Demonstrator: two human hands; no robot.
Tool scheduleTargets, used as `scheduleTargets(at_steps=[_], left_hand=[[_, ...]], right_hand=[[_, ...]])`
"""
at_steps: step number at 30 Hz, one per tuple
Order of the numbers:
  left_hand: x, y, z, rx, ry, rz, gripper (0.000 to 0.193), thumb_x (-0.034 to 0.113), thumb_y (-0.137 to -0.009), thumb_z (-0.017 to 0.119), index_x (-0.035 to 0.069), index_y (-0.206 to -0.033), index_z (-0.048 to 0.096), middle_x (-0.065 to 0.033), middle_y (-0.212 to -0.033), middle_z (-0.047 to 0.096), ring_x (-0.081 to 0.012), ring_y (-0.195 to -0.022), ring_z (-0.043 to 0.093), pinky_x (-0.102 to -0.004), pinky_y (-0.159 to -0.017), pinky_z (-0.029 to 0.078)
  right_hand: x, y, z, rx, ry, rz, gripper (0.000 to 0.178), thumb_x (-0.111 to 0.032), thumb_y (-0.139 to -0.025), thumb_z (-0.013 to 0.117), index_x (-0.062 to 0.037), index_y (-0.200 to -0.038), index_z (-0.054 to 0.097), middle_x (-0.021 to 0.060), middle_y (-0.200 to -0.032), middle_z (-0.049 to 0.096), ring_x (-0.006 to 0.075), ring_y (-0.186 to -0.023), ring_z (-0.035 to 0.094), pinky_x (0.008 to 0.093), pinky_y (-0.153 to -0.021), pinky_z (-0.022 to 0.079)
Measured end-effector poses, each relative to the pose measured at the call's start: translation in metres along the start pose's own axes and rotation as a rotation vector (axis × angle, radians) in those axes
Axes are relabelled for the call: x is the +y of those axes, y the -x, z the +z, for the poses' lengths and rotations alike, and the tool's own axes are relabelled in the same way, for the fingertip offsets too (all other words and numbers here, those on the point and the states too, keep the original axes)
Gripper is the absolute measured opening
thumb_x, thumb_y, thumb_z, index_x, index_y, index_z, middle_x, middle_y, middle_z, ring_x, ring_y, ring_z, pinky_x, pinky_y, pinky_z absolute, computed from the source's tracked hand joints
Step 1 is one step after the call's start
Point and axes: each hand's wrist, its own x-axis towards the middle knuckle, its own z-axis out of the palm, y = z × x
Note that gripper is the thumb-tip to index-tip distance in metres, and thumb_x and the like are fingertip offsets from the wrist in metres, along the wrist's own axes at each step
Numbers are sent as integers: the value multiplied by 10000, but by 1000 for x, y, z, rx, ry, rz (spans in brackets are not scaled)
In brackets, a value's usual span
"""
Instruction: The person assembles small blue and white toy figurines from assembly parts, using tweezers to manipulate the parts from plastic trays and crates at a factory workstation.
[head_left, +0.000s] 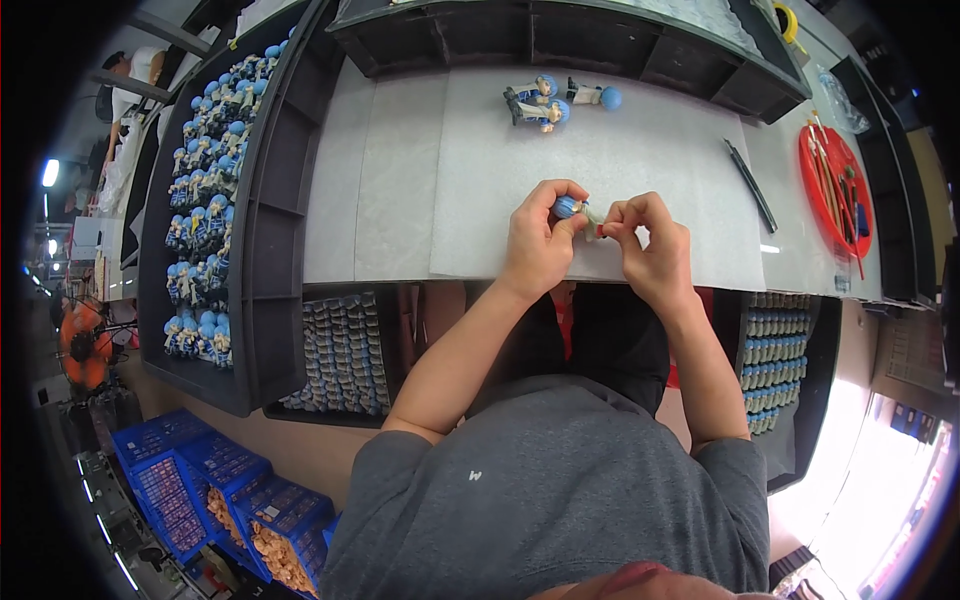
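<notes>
Just above the table's near edge, a small painted figurine (pixel 567 207) with a blue cap and a pale body lies between my hands. My left hand (pixel 543 235) is closed around its head end, thumb and fingers gripping it. At the other end my right hand (pixel 648 243) pinches a small red piece (pixel 601 231) against the figurine; whether it is a separate part or joined on, I cannot tell. Further up the white sheet lie several similar blue-capped figurines (pixel 540 112), one with its round blue cap (pixel 610 98) turned to the right.
A black tray (pixel 275 200) full of figurines stands at the left. Another black tray (pixel 560 40) spans the far edge. To the right lie a black pen (pixel 750 185) and a red dish (pixel 815 185) with brushes. Blue crates (pixel 215 455) are on the floor at lower left.
</notes>
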Motion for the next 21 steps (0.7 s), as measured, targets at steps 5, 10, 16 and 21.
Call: scheduleTargets(at_steps=[5, 10, 16, 21], left_hand=[[7, -8, -7, -90, 51, -130, 206, -90, -766, 537, 22, -938, 531, -11, -784, 516, -73, -684, 481, -213, -646, 423], [7, -8, -9, -123, 61, -148, 209, -94, -769, 530, 25, -940, 530, 1, -789, 504, -60, -701, 463, -194, -659, 408], [5, -7, -9, -160, 113, -142, 220, -102, -768, 525, 32, -943, 531, 18, -797, 482, -53, -699, 445, -186, -656, 396], [7, -10, -9, -178, 145, -181, 215, -103, -777, 518, 27, -947, 530, 13, -817, 483, -47, -701, 452, -182, -653, 398]], right_hand=[[0, -2, -3, -8, -111, 114, 206, 164, -725, 539, 2, -787, 427, 91, -697, 572, 154, -698, 601, 264, -662, 485], [15, -14, -19, -65, -166, 147, 220, 159, -731, 539, -9, -763, 400, 83, -706, 573, 148, -707, 596, 268, -697, 484], [6, -15, -17, -186, -154, 148, 240, 167, -703, 533, -20, -766, 394, 78, -703, 578, 147, -739, 603, 283, -735, 480], [4, -13, -16, -211, -296, 130, 236, 164, -709, 531, -18, -746, 386, 83, -706, 581, 148, -733, 595, 279, -740, 477]])
